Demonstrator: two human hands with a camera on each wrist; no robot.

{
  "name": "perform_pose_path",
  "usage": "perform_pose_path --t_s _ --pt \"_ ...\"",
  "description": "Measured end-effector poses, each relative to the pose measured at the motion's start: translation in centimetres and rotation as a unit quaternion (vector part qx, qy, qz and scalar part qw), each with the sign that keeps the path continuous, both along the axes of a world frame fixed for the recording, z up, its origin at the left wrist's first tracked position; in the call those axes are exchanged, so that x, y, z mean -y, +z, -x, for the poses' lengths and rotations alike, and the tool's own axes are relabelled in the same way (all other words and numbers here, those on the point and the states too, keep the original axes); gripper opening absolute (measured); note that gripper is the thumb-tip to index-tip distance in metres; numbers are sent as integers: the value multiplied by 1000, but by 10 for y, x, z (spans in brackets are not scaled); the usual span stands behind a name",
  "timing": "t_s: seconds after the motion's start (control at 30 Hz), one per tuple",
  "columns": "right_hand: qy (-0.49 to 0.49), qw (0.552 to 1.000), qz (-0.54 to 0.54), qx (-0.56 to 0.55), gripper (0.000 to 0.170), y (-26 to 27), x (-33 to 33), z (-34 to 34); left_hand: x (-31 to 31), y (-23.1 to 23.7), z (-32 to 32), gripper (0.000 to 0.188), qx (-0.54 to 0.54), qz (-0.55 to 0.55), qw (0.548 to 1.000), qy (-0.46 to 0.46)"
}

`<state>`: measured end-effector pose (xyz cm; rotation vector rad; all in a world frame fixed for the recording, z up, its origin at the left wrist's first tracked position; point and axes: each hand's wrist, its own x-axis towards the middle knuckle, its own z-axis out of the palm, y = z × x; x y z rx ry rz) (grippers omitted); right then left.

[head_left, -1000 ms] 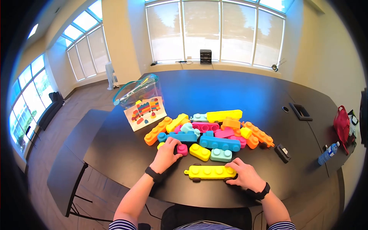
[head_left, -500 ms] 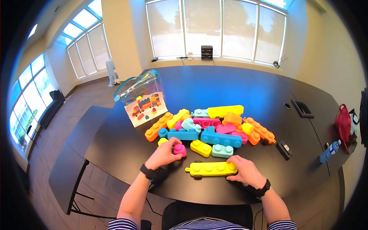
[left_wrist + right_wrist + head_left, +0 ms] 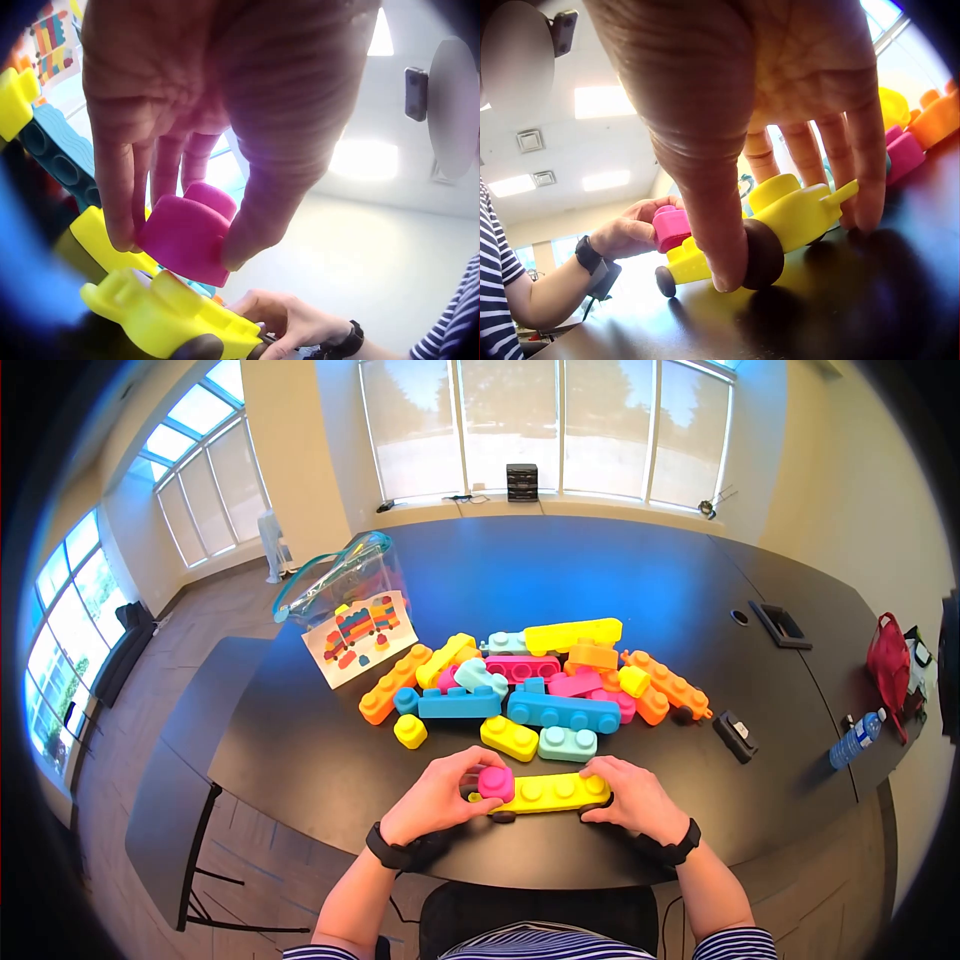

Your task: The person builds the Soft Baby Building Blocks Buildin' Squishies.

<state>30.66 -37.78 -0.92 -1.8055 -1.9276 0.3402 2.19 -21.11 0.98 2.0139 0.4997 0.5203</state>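
Note:
Between thumb and fingers my left hand [image 3: 435,800] pinches a small pink one-stud block [image 3: 191,232]. It hangs just over the left end stud of a long yellow wheeled base [image 3: 560,793], slightly tilted in the left wrist view. My right hand [image 3: 645,803] grips the base's right end, the thumb against a dark wheel [image 3: 765,255] and the fingers along the far side. The base stands on its wheels on the dark table [image 3: 330,780]. Just beyond it lie a yellow two-stud block [image 3: 510,739] and a pale green block [image 3: 568,744].
A pile of toy blocks spreads behind, with a long blue block [image 3: 563,712] at its front. A small yellow block [image 3: 409,732] sits left. Further out are a picture card [image 3: 360,640] against a clear bag [image 3: 350,575], a black device [image 3: 736,736] and a water bottle [image 3: 857,740].
My left hand has lifted the pink block from beside the pile and carried it right and nearer, over the yellow base's left end. My right hand keeps its grip on the base.

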Motion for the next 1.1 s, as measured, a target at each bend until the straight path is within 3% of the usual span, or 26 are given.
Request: perform_pose_path --t_s 1.1 --pt "-25 1000 -11 7 60 -2 1 11 10 -1 -2 43 -43 -58 996 54"
